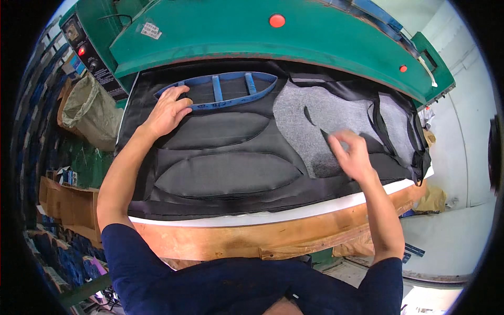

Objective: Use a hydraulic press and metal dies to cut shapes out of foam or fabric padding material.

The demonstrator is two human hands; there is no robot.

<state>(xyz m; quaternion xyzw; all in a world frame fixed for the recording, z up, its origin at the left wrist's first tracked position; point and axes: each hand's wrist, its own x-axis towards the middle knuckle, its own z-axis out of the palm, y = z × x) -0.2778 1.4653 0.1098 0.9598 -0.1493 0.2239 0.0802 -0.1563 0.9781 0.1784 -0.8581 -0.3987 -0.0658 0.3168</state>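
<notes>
My left hand (169, 111) grips the left end of a blue, boat-shaped cutting die (218, 88), thumb and fingers closed on its rim. The die lies on layered black fabric (142, 181), its frame crossed by short bars. Nearer me, two cut leaf-shaped pieces, an upper one (220, 131) and a lower one (228, 174), rest in that fabric. My right hand (350, 153), slightly blurred, hovers over grey speckled fabric (302, 126) with a dark sliver of black scrap (326, 137) at its pinched fingertips. Another thin black scrap (310, 115) lies on the grey area.
A green press beam (210, 39) with red buttons spans the far side. Narrow black strips (386, 128) lie at the right. A wooden table edge (252, 236) runs along my front. At the left are a pale sack (92, 113) and a cardboard box (71, 207).
</notes>
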